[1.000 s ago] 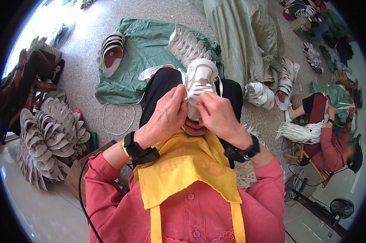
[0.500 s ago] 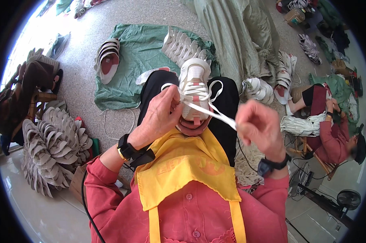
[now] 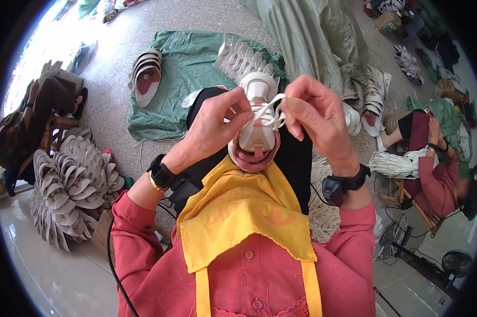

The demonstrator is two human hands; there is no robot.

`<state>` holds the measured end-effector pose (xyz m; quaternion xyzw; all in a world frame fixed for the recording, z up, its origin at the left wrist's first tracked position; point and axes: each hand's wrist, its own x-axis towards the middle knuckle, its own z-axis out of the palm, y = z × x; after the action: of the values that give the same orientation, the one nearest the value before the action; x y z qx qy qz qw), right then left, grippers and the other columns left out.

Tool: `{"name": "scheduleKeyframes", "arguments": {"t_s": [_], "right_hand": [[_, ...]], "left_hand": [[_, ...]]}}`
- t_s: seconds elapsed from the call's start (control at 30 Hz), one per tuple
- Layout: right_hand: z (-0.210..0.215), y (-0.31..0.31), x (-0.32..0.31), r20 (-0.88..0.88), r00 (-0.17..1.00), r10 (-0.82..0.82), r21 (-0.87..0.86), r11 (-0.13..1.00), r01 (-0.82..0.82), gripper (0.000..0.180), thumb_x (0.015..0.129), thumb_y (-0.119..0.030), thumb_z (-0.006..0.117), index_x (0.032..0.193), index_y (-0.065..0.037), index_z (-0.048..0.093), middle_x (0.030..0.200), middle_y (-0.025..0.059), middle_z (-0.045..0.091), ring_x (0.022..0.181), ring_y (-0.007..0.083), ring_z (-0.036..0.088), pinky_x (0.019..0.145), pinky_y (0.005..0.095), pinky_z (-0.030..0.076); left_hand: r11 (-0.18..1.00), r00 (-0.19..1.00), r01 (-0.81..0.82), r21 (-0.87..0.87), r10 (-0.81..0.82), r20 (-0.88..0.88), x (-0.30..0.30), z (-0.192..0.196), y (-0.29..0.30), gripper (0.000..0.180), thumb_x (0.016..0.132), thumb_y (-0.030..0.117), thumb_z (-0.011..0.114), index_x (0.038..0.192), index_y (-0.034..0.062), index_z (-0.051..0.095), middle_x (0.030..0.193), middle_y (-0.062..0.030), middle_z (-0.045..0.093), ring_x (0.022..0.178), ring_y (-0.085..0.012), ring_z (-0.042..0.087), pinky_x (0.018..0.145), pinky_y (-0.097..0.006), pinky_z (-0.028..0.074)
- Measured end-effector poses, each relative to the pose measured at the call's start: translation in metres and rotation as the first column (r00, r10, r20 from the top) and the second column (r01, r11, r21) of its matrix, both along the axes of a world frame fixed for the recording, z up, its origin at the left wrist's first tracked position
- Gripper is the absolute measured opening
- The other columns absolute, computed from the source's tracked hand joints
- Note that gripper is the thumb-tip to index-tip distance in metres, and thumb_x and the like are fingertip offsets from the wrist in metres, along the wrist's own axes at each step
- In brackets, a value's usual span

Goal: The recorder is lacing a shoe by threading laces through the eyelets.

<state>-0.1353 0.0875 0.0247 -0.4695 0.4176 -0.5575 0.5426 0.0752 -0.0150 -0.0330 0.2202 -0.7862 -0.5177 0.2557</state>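
Observation:
A white shoe upper [image 3: 252, 139] with pink lining rests between my knees, its opening toward me and its toe pointing away. White shoelace [image 3: 270, 107] runs through its eyelets. My left hand [image 3: 215, 124] is closed at the left side of the lacing, thumb and forefinger pinching the lace. On the other side my right hand [image 3: 320, 117] pinches a raised stretch of the same lace between thumb and forefinger. The lace arches between both hands just above the upper. My fingers partly hide the lacing.
A green sheet [image 3: 169, 68] beyond my knees bears a row of stacked uppers [image 3: 241, 58] and a smaller stack [image 3: 146, 79]. Many grey pieces [image 3: 72, 190] are heaped at left. White laces [image 3: 323, 211] lie right of my lap. A co-worker [image 3: 439, 177] sits at far right.
My right hand has moved up and away from me, and the long lace stretch between the hands is now shorter. My left hand has shifted slightly right and away.

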Motion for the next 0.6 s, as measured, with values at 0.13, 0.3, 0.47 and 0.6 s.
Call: {"name": "scheduleKeyframes", "arguments": {"t_s": [0.13,0.3,0.47,0.6], "right_hand": [[-0.001,0.003,-0.008,-0.003,0.999,-0.049,0.015,0.999,0.049,0.017,0.104,-0.019,0.063,0.097,-0.004,0.059,0.079,0.0,0.06,0.062,0.0055,0.054,0.053,0.0198,0.041],[-0.002,0.004,-0.002,0.061,0.997,-0.043,0.016,0.999,0.042,0.019,0.104,-0.021,0.063,0.102,-0.003,0.057,0.081,0.0011,0.061,0.064,0.0061,0.055,0.055,0.0194,0.042],[-0.006,0.001,0.002,0.047,0.999,0.014,0.011,1.0,-0.015,0.017,0.105,-0.019,0.061,0.101,-0.003,0.057,0.083,0.0015,0.062,0.065,0.0065,0.056,0.056,0.0208,0.043],[-0.011,0.003,0.001,0.075,0.997,0.033,0.025,0.999,-0.035,0.016,0.105,-0.019,0.061,0.102,-0.003,0.057,0.084,0.0021,0.062,0.065,0.0066,0.056,0.057,0.0215,0.045]], "left_hand": [[0.998,0.998,0.054,0.042,-0.056,0.036,-0.001,0.009,-0.01,0.007,0.095,0.0,0.065,0.099,-0.0029,0.06,0.093,-0.0055,0.065,0.085,-0.0101,0.063,0.078,-0.028,0.056],[0.989,0.987,0.142,0.051,-0.137,-0.084,-0.011,0.001,-0.01,0.009,0.093,0.005,0.067,0.1,0.0027,0.062,0.087,-0.0039,0.069,0.083,-0.0149,0.07,0.076,-0.033,0.057],[0.94,0.954,0.282,0.19,-0.253,-0.161,-0.017,-0.012,-0.005,0.017,0.094,0.004,0.066,0.109,0.0043,0.058,0.095,-0.0028,0.065,0.091,-0.012,0.066,0.079,-0.032,0.056],[0.877,0.927,0.365,0.313,-0.311,-0.209,-0.016,-0.008,0.001,0.015,0.097,0.004,0.065,0.109,0.0042,0.056,0.092,-0.0005,0.061,0.092,-0.0086,0.061,0.084,-0.029,0.053]]}}
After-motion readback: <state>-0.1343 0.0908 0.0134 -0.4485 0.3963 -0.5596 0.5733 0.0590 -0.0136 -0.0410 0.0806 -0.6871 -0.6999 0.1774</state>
